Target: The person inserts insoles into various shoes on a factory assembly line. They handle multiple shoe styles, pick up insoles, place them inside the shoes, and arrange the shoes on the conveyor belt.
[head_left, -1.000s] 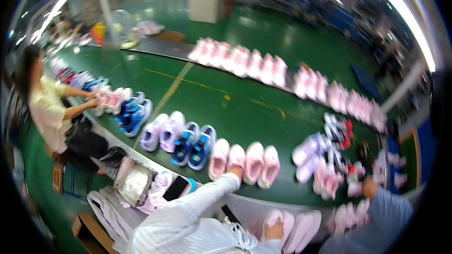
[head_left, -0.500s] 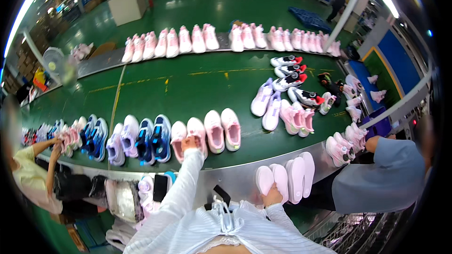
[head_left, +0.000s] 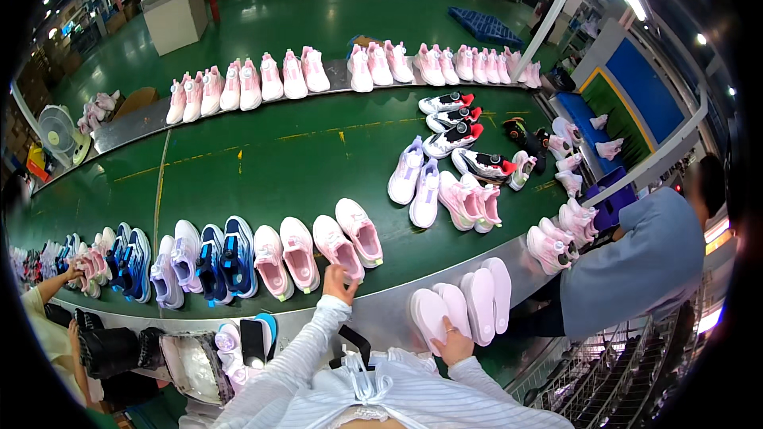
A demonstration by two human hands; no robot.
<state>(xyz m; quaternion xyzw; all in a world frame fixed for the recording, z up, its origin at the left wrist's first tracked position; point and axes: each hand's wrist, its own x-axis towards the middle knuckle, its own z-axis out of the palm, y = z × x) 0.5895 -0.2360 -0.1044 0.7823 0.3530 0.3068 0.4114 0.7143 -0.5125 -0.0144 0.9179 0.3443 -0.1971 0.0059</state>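
Note:
My left hand [head_left: 340,284] is at the heel of a pink sneaker [head_left: 337,243], its fingers bent and closed around the heel edge. Right of it stands another pink sneaker [head_left: 359,230]; to its left is a further pink pair [head_left: 299,253]. My right hand [head_left: 455,343] grips the lower end of a pale pink insole [head_left: 427,314], thumb on top and the other fingers mostly hidden. Close to that lie more insoles [head_left: 478,302] of the same colour, side by side over the metal edge.
Navy sneakers [head_left: 238,254] and lilac sneakers [head_left: 187,254] continue the row leftward on the green belt [head_left: 262,167]. Black-and-white sneakers [head_left: 455,141] lie farther off. A phone [head_left: 252,342] rests by the front edge. A person in grey-blue [head_left: 628,270] works at right, another at left.
My left hand has moved from the left pink pair to the sneaker on its right, whose pair now sits more slanted. My right hand stays at the insoles. The view has shifted right.

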